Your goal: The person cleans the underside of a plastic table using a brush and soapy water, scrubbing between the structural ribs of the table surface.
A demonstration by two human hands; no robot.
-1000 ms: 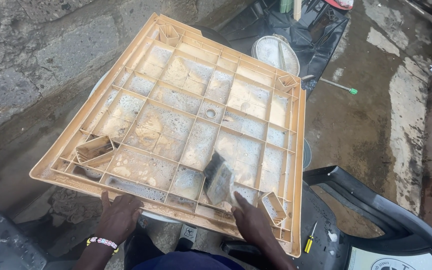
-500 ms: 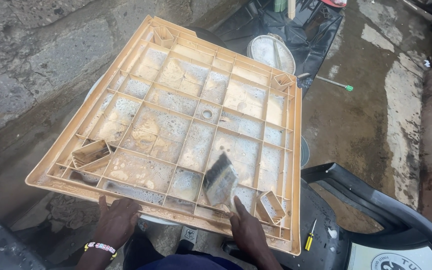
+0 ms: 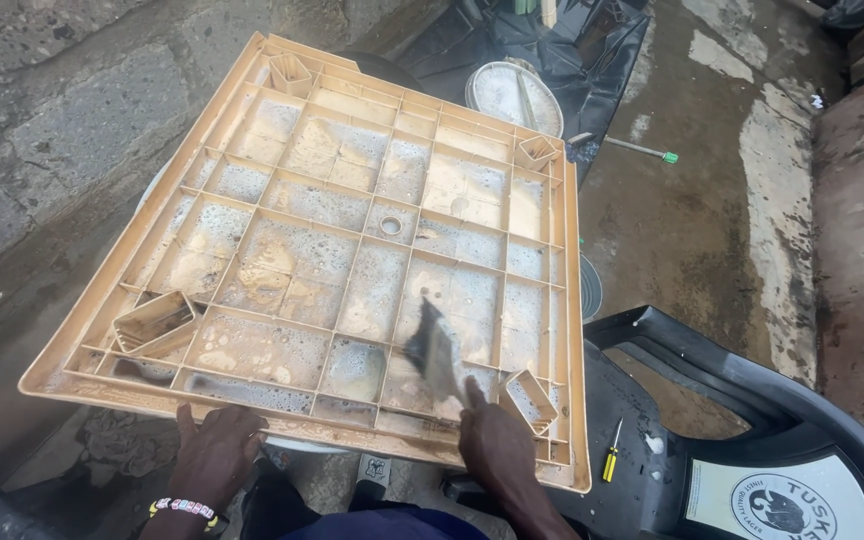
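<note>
Large tan plastic tabletop (image 3: 352, 250) lay upside down, ribbed grid underside facing up, wet and foamy with soap. It was tilted, far corner toward the stone wall (image 3: 42, 120), near edge at the person's knees.

Left hand (image 3: 214, 452) sat at the near edge, left of centre, fingers (image 3: 187, 420) spread flat against the rim, gripping nothing else. A beaded bracelet (image 3: 184, 508) circled that wrist.

Right hand (image 3: 497, 440) was at the near edge toward the right corner, fingers clenched on the handle of a scrub brush (image 3: 434, 350). The brush head lay blurred against the grid cells just beyond the fingertips, beside a small square leg socket (image 3: 529, 398) in the near right corner.

Right of the tabletop stood a dark plastic chair (image 3: 712, 400); a yellow-handled screwdriver (image 3: 612, 455) lay on its seat. Beyond the far edge, a round white basin (image 3: 512, 95) rested on black sheeting (image 3: 602, 40), and a green-tipped tool (image 3: 642, 150) lay on the wet concrete floor (image 3: 712, 230).
</note>
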